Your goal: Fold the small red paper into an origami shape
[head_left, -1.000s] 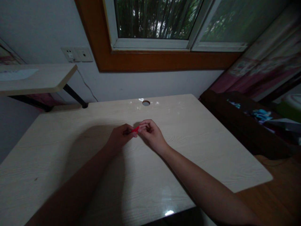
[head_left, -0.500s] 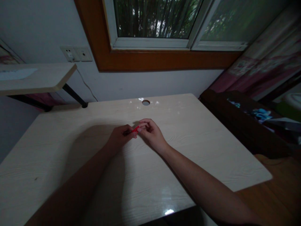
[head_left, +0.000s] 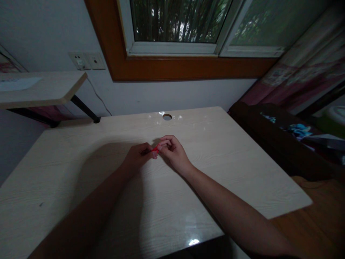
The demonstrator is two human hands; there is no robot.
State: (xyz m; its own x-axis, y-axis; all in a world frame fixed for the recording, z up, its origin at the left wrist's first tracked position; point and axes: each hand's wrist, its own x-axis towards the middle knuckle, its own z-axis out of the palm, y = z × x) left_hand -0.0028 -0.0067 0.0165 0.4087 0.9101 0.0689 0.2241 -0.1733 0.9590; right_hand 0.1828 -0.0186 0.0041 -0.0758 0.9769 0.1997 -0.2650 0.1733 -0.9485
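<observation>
A small red object is pinched between both my hands just above the middle of the pale wooden desk. My left hand is curled with its fingertips closed on the left end of the red object. My right hand is closed on the right end, fingers bent inward. What the red thing is cannot be made out; most of it is hidden by my fingers.
A round cable hole sits at the desk's far edge. A raised shelf on black legs stands at the left. A wall socket and a window are behind. A dark chair with clutter stands to the right.
The two hands have closed in slightly on the red object, so less of it shows. Otherwise they stay in the same place.
</observation>
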